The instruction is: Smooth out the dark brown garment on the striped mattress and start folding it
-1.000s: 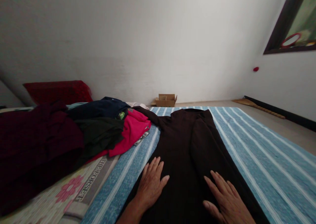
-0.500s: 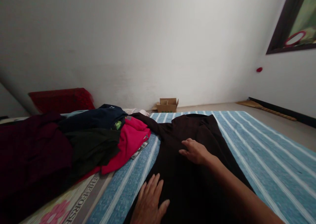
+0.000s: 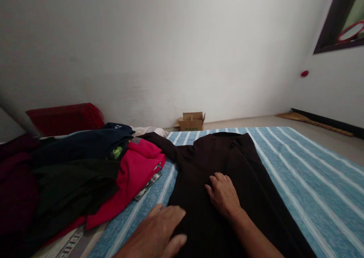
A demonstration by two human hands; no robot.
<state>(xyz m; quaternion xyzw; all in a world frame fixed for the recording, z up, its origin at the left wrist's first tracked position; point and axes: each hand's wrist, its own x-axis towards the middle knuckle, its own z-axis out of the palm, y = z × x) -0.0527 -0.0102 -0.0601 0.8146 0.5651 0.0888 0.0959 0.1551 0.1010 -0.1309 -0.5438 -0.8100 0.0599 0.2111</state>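
A dark brown long-sleeved top (image 3: 216, 155) lies spread on the blue striped sheet, its neckline at the far end. One sleeve stretches left toward the heap of clothes; the other side looks folded in. My right hand (image 3: 224, 195) rests on the middle of the top, palm down with fingers slightly bent and apart, holding nothing. Close to me, my left hand (image 3: 156, 229) is over the top's left edge. Its thumb stands apart from the bent fingers, and nothing shows between them. Whether that palm touches the cloth, I cannot tell.
To the left is a heap with a pink garment (image 3: 139, 163), a dark green garment (image 3: 76, 186), a navy garment (image 3: 85, 146) and a maroon garment (image 3: 17, 182). Beyond the striped sheet (image 3: 307, 167), an open cardboard box (image 3: 192, 122) stands by the wall.
My right hand has drawn back a little toward me on the top. My left hand has turned from flat with spread fingers to bent fingers pointing right. The view has shifted slightly.
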